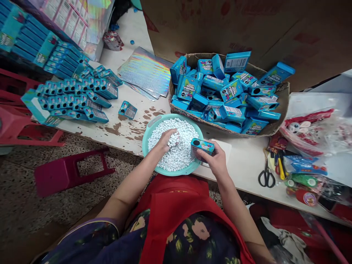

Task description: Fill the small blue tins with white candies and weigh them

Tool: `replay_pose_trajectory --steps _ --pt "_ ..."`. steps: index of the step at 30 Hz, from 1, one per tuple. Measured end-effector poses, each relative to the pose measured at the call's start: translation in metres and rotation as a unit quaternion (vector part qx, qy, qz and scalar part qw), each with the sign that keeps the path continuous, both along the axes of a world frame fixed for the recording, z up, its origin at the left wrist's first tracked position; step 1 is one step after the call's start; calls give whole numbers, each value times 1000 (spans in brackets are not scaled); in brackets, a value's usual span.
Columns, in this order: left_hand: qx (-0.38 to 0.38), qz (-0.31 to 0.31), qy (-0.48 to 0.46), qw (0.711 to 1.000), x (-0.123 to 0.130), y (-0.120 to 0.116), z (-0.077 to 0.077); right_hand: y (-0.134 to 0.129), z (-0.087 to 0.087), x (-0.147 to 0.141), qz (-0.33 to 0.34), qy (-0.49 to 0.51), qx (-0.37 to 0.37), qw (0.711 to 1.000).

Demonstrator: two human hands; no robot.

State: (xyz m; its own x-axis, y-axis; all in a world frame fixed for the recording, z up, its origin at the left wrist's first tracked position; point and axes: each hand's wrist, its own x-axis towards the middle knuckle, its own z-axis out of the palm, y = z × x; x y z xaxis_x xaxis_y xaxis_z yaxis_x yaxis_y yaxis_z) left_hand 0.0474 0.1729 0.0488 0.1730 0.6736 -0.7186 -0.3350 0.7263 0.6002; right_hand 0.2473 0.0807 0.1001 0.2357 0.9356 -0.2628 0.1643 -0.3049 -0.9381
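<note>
The left hand's grip (pixel 167 140) is curled around a small heap of white candies (pixel 176 161), over the pale green bowl (pixel 144 136) they fill. The right hand's grip (pixel 216 156) is closed on a blue "Caramelo Macizo" carton (pixel 202 146), thumb on the near side, fingers behind. The carton overlaps the bowl's right rim in view; whether they touch, I cannot tell.

The bowl stands at the near edge of the tabletop (pixel 242 161), covering that edge, with the red apron (pixel 178 211) just in front. Close behind it, the wall of the cardboard box (pixel 285 104), heaped with similar cartons (pixel 233 90), limits room on the far side. To the right, a bare strip runs from the right hand to the black scissors (pixel 266 178). To the left, a worn, paint-chipped stretch lies open below a single carton (pixel 128 110); stacked cartons (pixel 74 95) stand farther left, and holographic sheets (pixel 148 71) lie behind.
</note>
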Motion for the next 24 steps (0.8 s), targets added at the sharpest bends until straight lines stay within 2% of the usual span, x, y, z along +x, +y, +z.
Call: replay_pose_trajectory --steps 2,4,6,8,10,14,19,24 --pt "-8 10 -68 998 0 -2 19 -3 5 -8 33 -63 16 997" --pt "16 22 -109 994 2 -8 40 -4 6 -18 64 -133 48 988" --pt "72 51 -124 988 7 -16 58 -4 6 -28 94 -180 85 975" --pt "136 79 -114 981 12 -22 69 -3 4 -37 117 -207 111 965" --pt "177 102 -91 975 15 -25 73 -1 2 -43 130 -228 121 957" --pt "197 138 -55 969 17 -23 70 2 0 -50 144 -263 119 946" --pt "214 122 -30 969 15 -20 74 4 4 -55 169 -289 119 935" --pt "244 126 -33 961 12 -18 77 8 9 -56 167 -285 121 936"
